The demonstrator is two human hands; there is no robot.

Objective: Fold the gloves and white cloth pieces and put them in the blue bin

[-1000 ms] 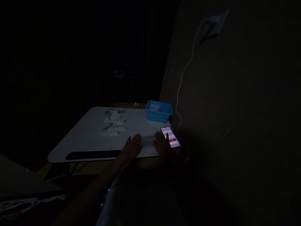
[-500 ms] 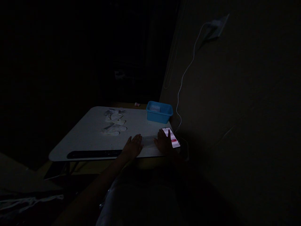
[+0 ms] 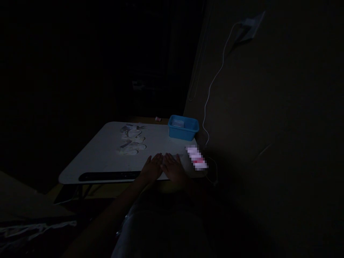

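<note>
My left hand (image 3: pixel 153 167) lies flat near the front edge of the white table (image 3: pixel 94 150), its fingers stretched forward. Right beside it, my right hand (image 3: pixel 173 168) is also flat, with the thumb apart from the fingers. Both hands rest on a thin, clear plastic piece (image 3: pixel 180 156); most of it is hidden under them, and its kind is hard to make out in the dark. Several crumpled white, partly see-through pieces (image 3: pixel 131 141) lie in a row to the left, too dim to name. A lit phone (image 3: pixel 196 157) lies to the right of my right hand.
A blue plastic basket (image 3: pixel 182 133) with a pale item inside stands at the table's back right corner. Behind the table lies a small spool (image 3: pixel 158 119). A white cable (image 3: pixel 212 82) hangs from the wall socket (image 3: pixel 249 28). A dark slot (image 3: pixel 110 175) runs along the front edge.
My right hand has moved left, from beside the phone to next to my left hand, covering more of the clear plastic. My left hand stays nearly in place.
</note>
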